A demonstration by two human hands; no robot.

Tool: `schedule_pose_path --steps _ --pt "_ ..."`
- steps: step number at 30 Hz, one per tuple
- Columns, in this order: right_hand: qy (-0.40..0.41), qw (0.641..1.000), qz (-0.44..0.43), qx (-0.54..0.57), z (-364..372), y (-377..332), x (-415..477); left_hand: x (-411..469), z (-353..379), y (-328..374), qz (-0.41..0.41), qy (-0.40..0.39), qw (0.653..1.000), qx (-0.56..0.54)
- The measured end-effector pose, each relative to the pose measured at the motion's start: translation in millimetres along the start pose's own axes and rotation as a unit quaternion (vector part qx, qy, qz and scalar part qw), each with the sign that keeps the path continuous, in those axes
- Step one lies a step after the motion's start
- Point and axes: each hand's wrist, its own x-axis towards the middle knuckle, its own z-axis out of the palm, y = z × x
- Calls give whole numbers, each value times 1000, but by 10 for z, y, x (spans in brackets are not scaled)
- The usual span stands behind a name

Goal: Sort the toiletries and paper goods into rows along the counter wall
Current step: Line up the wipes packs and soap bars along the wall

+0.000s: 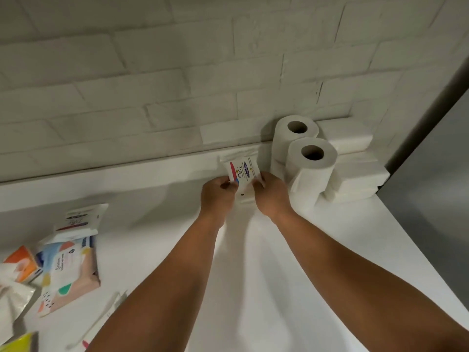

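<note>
As left hand [218, 196] and right hand [272, 194] pinch its sides, the Dove packet [242, 172] sits between them.

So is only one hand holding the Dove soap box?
No, the left hand and right hand both pinch the Dove soap box.

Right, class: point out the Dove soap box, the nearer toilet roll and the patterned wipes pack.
Dove soap box [243, 174], head view, printed front face.
nearer toilet roll [311, 175], head view, paper side wall.
patterned wipes pack [68, 273], head view, printed top face.
</note>
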Motion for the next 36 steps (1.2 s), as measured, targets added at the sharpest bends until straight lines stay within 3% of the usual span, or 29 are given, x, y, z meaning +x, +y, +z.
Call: schedule_pose_path --steps 10,20,28,32,36 --pt "-15 998 37 -52 54 243 177 133 183 -126 16 7 989 145" --pt "-38 998 43 -29 33 256 233 100 227 -127 -24 11 993 111" --pt "-51 995 34 -79 13 114 55 9 130 -44 -23 -15 991 134" --pt "-48 989 -11 -140 -71 15 -195 -144 0 66 -12 -9 987 162" --pt "-41 990 -61 -124 -148 -144 -561 -481 -217 215 42 -5 991 129"
